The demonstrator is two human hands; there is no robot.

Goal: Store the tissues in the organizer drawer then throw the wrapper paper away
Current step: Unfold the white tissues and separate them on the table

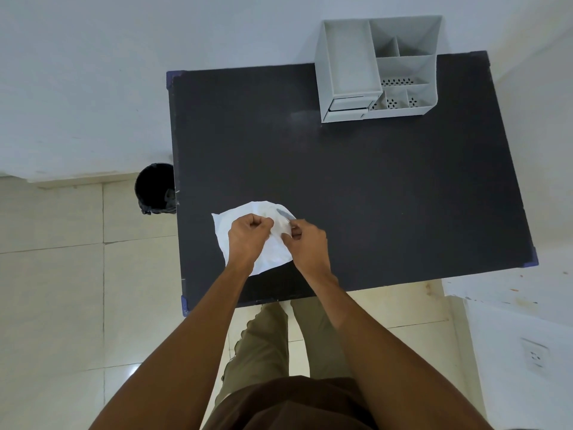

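A person standing at the near edge of a dark worktop is working both hands over one white paper-wrapped packet lying near that edge, toward its left corner. The left hand is curling into a fist, pinching the wrapper's top; the right hand is meeting it thumb to fingertip, clamping the same fold just beside it, so both hands are closing on the paper, neither one free. The packet is lying directly beneath the two hands, its long axis running from the far left to the near right of the worktop, with the left hand sitting more squarely over it. No loose tissues are showing yet; the wrapper appears unopened, suggesting the task is only beginning. One grey organizer is standing at the far right corner of the worktop, well apart from the packet, its single small drawer facing the person and looking shut. One black bin is waiting on the floor just beside the worktop's left edge, nearer the left hand.
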